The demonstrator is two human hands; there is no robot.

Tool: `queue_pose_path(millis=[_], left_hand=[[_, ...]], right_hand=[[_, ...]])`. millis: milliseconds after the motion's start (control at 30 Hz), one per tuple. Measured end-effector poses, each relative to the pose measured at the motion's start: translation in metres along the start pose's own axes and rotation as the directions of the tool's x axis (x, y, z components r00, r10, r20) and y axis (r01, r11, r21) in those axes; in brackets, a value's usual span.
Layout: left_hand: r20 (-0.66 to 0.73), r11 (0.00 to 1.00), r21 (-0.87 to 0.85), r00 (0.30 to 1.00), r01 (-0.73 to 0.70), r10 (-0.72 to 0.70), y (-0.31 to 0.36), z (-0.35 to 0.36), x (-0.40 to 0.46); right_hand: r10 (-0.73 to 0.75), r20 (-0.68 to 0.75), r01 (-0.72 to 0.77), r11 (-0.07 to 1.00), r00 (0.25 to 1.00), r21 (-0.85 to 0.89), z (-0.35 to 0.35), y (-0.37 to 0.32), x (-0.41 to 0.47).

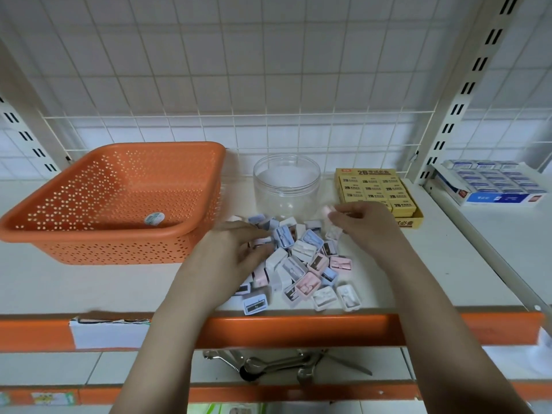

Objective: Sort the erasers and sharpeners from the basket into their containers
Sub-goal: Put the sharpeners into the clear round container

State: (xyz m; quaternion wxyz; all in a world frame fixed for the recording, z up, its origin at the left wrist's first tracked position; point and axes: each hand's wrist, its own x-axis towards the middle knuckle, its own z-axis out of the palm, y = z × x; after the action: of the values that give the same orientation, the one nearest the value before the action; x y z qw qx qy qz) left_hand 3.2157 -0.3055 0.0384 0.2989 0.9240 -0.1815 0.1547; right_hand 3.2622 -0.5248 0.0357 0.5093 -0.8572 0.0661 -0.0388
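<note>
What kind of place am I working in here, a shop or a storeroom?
Probably a stationery shop. Slotted metal shelving with a wire grid back, display boxes of yellow erasers and blue-white erasers, and a shelf-edge label strip suggest retail.

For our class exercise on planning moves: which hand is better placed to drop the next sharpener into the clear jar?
The right hand. It already pinches a pink sharpener just beside the open jar, while the left hand is lower, resting on the pile of sharpeners.
</note>
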Motion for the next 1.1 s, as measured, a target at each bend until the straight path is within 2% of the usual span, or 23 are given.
queue_pose_path(millis=[100,200,300,467,600,767,933,1000,1100], left_hand=[[0.052,1.000,0.006,0.999,-0.018,0.017,-0.002,0.000,-0.004],[0.087,0.995,0.085,0.995,-0.050,0.042,-0.002,0.006,-0.007],[0.027,0.981,0.189,0.999,-0.043,0.039,0.005,0.008,-0.007],[-0.001,0.979,0.202,1.000,0.008,-0.008,0.008,0.011,-0.007],[-0.025,0.988,0.154,0.999,0.030,-0.026,0.005,0.018,-0.008],[-0.115,0.992,-0.089,0.988,0.092,-0.102,0.004,0.006,-0.006],[-0.191,0.981,-0.159,0.972,0.109,-0.139,-0.001,-0.005,0.004],[-0.214,0.981,-0.158,0.966,0.113,-0.145,-0.002,-0.003,0.007],[-0.248,0.976,-0.185,0.955,0.119,-0.164,-0.003,0.003,0.009]], right_hand=[[-0.014,-0.040,0.015,1.000,0.999,0.023,-0.007,0.002,-0.004],[-0.021,-0.078,0.023,0.999,0.997,0.034,-0.008,0.005,-0.006],[-0.059,-0.088,0.062,0.998,0.994,0.023,-0.006,0.007,-0.007],[-0.152,-0.158,0.163,0.985,0.976,0.057,-0.003,-0.004,-0.006],[-0.285,-0.167,0.276,0.958,0.944,-0.076,0.004,-0.032,0.014],[-0.326,-0.011,0.298,0.876,0.945,-0.378,0.022,-0.050,0.060],[-0.210,0.190,0.283,0.707,0.959,-0.648,0.035,-0.062,0.097],[-0.160,0.208,0.262,0.622,0.965,-0.738,0.042,-0.070,0.102],[-0.124,0.199,0.233,0.601,0.972,-0.765,0.049,-0.072,0.106]])
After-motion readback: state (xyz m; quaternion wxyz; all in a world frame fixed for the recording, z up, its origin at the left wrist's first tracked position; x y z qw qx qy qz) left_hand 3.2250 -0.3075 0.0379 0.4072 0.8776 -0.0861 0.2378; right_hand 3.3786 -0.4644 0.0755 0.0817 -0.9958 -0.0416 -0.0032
